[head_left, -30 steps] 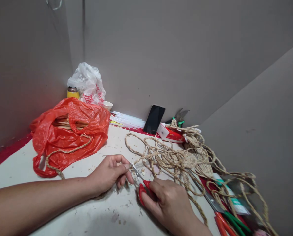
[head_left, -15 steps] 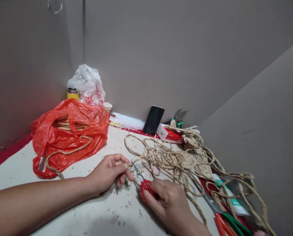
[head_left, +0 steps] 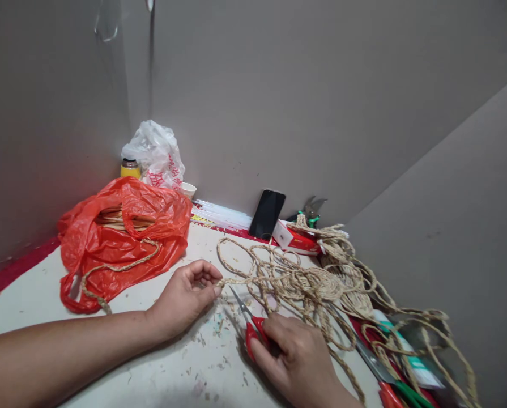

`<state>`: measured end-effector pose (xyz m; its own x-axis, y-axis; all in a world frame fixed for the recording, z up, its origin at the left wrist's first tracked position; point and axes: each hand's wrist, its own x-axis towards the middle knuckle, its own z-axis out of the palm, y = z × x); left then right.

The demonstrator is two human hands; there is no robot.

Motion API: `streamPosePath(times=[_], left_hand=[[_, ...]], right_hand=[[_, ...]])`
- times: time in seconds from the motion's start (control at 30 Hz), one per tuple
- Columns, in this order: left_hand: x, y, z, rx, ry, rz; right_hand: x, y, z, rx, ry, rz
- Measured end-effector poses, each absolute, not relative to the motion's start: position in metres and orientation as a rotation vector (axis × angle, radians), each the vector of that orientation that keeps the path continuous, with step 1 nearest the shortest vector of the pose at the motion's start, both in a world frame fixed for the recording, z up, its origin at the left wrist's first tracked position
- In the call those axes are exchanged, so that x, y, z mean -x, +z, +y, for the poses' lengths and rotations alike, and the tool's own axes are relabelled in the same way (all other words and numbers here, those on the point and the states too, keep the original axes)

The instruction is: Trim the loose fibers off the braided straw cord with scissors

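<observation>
My left hand [head_left: 189, 294] pinches a braided straw rope [head_left: 236, 281] between thumb and fingers, close to the middle of the table. From there the rope runs right into a tangled heap of the same braid [head_left: 304, 280]. Red-handled scissors [head_left: 253, 328] are in my right hand [head_left: 298, 354], their blades parted and pointing up-left, just below the held rope and apart from it. Small straw scraps [head_left: 219, 357] lie scattered on the white table top [head_left: 160, 368] beneath both hands.
A red plastic bag [head_left: 160, 209] with straw strips stands left, a rope trailing over it. Behind are a white bag [head_left: 155, 150], yellow jar [head_left: 130, 168] and paper cup [head_left: 188, 190]. A phone [head_left: 267, 214], red box [head_left: 298, 241], pruning shears [head_left: 312, 209] and more scissors [head_left: 374, 362] lie right.
The scissors have drawn slightly down, away from the rope by my left hand. My left hand still pinches the rope, its fingers more curled in. The view has shifted a little.
</observation>
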<state>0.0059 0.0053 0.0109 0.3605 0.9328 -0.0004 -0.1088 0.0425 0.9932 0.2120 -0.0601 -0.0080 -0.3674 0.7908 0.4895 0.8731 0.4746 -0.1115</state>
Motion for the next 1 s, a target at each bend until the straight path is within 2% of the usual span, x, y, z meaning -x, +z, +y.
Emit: streamPosePath(times=[0.63,1.0], left_hand=[[-0.0023,0.0128,-0.0023,-1.683,1.048,0.981],[-0.0003,0.0068,-0.0052,-1.996,1.078,1.002]], right_hand=[[-0.2148,-0.0089,-0.0596,1.410,-0.292,-2.209],[-0.2087,-0.0040,-0.0640,1.578,-0.284,-2.262]])
